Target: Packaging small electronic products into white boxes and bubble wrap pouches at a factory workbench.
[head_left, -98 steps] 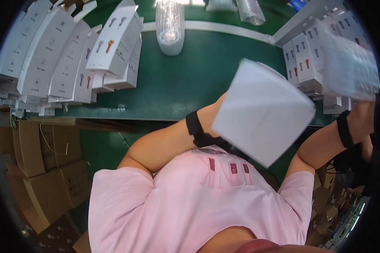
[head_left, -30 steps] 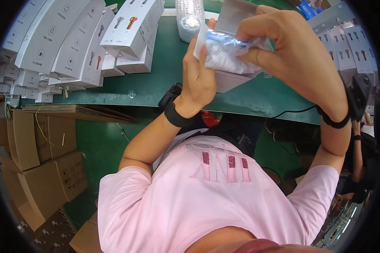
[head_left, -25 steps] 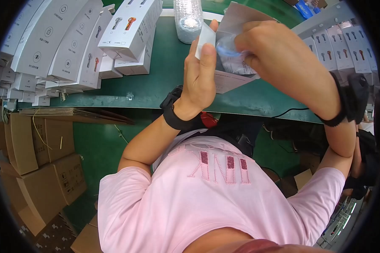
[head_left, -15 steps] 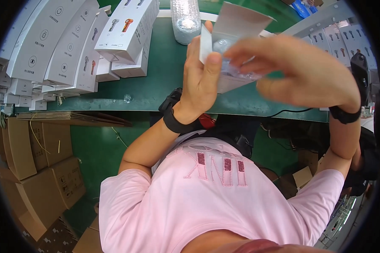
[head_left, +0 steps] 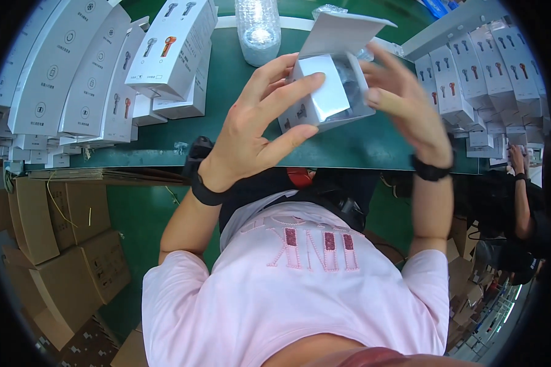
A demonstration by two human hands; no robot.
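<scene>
Left hand (head_left: 264, 116), fingers spread, touches 1 open white box (head_left: 332, 92); right hand (head_left: 404, 101) (blurred) half-open beside it, holding nothing visible

And across the upper half a green worktop (head_left: 232, 131) is seen spread out, its far side lined by a pale strip (head_left: 295, 23), its right flanked by a slanting white panel (head_left: 453, 30). Lower down, green floor (head_left: 134, 214) is glimpsed; brown cartons (head_left: 82, 220) are stacked at left, more are scattered at right, and bright light strips (head_left: 509, 313) are caught by the dark rim.
</scene>
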